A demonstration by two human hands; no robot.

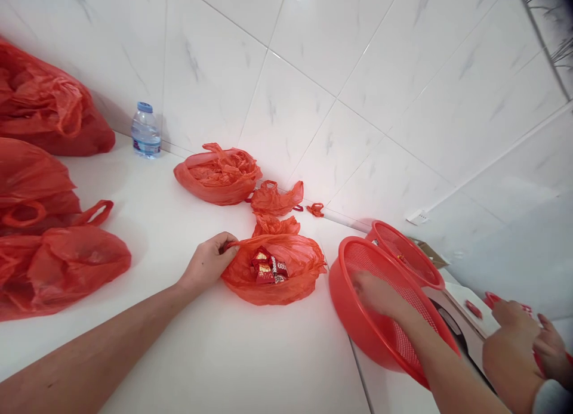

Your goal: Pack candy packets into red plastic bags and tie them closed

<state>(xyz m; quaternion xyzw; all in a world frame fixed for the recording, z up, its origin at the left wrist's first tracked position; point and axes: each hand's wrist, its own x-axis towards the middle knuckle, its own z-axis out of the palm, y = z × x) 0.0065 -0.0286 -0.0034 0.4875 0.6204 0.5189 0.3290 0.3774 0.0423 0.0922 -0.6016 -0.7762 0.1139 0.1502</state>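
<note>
My left hand is closed on the left rim of a red plastic bag, pinching its edge between thumb and fingers. The bag lies with its mouth spread wide on the white table. Inside it rest several small red wrapped packets, some with gold or white print. To the right stands a deep red plastic mesh basket. My right hand reaches down into this basket, blurred by motion, and I cannot make out its fingers or anything in them.
Bulging red bags fill the left side. A water bottle and another red bag stand along the tiled wall. A second red basket sits behind mine. At far right, a co-worker's hands work near a white board.
</note>
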